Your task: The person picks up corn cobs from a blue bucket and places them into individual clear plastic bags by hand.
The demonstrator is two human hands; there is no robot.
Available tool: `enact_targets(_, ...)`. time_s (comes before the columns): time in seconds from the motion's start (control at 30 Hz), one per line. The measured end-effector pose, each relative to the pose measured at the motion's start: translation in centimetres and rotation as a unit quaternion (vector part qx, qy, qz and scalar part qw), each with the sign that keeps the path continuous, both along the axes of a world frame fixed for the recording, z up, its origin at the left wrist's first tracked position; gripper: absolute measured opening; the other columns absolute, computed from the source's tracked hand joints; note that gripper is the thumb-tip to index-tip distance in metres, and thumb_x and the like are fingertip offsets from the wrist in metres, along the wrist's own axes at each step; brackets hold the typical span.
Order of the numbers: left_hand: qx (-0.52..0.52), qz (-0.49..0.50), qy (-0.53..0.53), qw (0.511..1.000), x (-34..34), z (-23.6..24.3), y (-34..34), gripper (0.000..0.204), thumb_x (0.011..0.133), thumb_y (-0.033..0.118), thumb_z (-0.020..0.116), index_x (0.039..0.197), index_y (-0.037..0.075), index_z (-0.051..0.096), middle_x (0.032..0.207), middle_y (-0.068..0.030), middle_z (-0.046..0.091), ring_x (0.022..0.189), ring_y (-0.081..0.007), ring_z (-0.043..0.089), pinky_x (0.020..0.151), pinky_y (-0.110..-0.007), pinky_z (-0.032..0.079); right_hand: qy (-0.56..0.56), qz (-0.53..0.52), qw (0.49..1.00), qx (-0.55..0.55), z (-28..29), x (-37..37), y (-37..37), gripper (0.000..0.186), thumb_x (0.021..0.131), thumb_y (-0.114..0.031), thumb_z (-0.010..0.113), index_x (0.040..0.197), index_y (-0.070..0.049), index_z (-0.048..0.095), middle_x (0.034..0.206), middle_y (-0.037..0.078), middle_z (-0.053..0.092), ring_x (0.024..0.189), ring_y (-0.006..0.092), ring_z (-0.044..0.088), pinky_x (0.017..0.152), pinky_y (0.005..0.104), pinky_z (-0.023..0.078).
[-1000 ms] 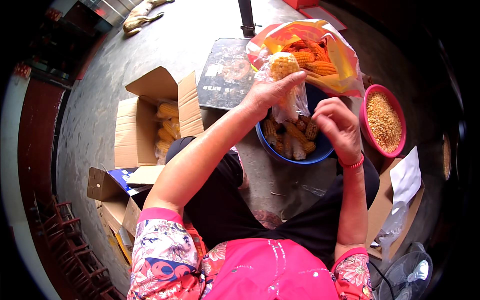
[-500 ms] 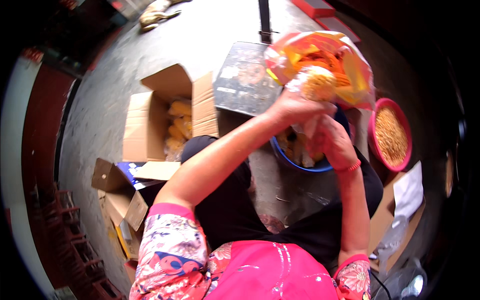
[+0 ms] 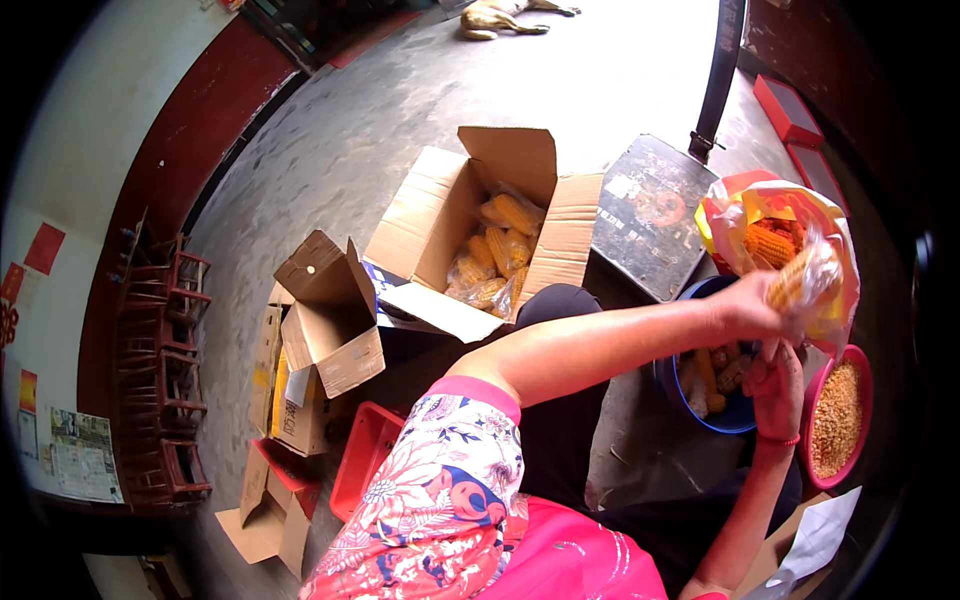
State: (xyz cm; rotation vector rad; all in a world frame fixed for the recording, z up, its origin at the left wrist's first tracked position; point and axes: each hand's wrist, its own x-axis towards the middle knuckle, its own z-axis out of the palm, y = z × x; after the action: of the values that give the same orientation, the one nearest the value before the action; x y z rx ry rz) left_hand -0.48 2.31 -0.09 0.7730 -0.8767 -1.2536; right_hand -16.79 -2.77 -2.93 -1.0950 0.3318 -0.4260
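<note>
Wrapped in a clear plastic bag, a yellow corn cob (image 3: 797,284) is gripped by my left hand (image 3: 750,308), whose fingers curl round its lower part. Just beneath, my right hand (image 3: 777,395) has its fingers pressed together at the bag's lower end; the fingers partly hide the plastic there. Behind the held cob stands a colourful plastic sack (image 3: 742,188) with orange corn cobs (image 3: 768,246) in it. A blue tub (image 3: 722,428) below my left wrist holds several bare cobs (image 3: 715,375). To the left, an open cardboard box (image 3: 420,212) contains several bagged yellow cobs (image 3: 490,252).
A flat platform scale (image 3: 650,215) with a dark post stands beyond the tub. At right is a pink basin (image 3: 868,400) of loose kernels (image 3: 835,420). Smaller cardboard boxes (image 3: 325,325) and a red tray (image 3: 362,455) lie at left. A dog (image 3: 505,18) lies far off.
The view has swung left, so the scene sits further right and more boxes and stacked stools show. Both hands stay together on the bagged cob, beside the colourful sack.
</note>
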Motion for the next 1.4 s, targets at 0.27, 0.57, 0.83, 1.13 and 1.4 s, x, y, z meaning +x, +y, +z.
enact_targets(0.27, 0.137, 0.208, -0.093, 0.964, 15.9, 0.4, 5.3, 0.026, 0.070, 0.009, 0.071, 0.090, -0.004, 0.058, 0.073, -0.0111, 0.061, 0.057, -0.0172, 0.061, 0.056, -0.029, 0.053, 0.130, -0.038, 0.990, -0.048, -1.3, -1.5, -1.4, 0.026, 0.092, -0.013, 0.048, 0.114, -0.001, 0.052, 0.074, -0.001, 0.052, 0.059, 0.0025, 0.046, 0.053, 0.0152, 0.039)
enact_targets(0.57, 0.494, 0.374, -0.043, 0.784, 26.5, -17.0, 23.3, 0.020, 0.074, 0.006, 0.067, 0.091, 0.004, 0.057, 0.069, -0.0055, 0.060, 0.057, -0.0151, 0.060, 0.044, -0.030, 0.048, 0.168, -0.020, 0.983, -0.072, -1.2, -1.5, -0.9, 0.022, 0.090, -0.014, 0.050, 0.109, -0.004, 0.054, 0.075, -0.002, 0.052, 0.060, 0.0018, 0.046, 0.053, 0.0152, 0.038)
enact_targets(0.83, 0.596, 0.370, -0.024, 0.712, 26.9, -28.4, 28.3, 0.032, 0.067, 0.025, 0.077, 0.086, 0.006, 0.059, 0.070, -0.0092, 0.062, 0.051, -0.0208, 0.057, 0.046, -0.035, 0.046, 0.199, -0.036, 0.973, -0.110, -2.4, -2.4, -2.3, 0.019, 0.089, -0.014, 0.051, 0.104, -0.004, 0.057, 0.076, -0.002, 0.055, 0.062, 0.0033, 0.048, 0.056, 0.0165, 0.038)
enact_targets(1.13, 0.616, 0.316, -0.154, 0.705, 30.5, -31.8, 28.4, 0.040, 0.068, 0.025, 0.076, 0.095, 0.002, 0.058, 0.078, -0.0108, 0.063, 0.064, -0.0194, 0.059, 0.055, -0.032, 0.048, 0.289, -0.065, 0.913, -0.281, -4.9, -3.3, -2.2, 0.017, 0.081, -0.013, 0.054, 0.093, -0.003, 0.061, 0.075, 0.006, 0.061, 0.070, 0.0132, 0.058, 0.063, 0.0264, 0.046)
enact_targets(1.4, 0.509, 0.327, -0.385, 0.697, 34.6, -29.3, 26.7, 0.048, 0.071, 0.024, 0.074, 0.107, -0.002, 0.056, 0.088, -0.0108, 0.063, 0.077, -0.0160, 0.059, 0.066, -0.027, 0.048, 0.331, 0.006, 0.848, -0.414, -5.4, -2.4, -1.4, 0.018, 0.078, -0.017, 0.055, 0.090, -0.005, 0.062, 0.083, 0.014, 0.064, 0.081, 0.0291, 0.062, 0.073, 0.0365, 0.048)
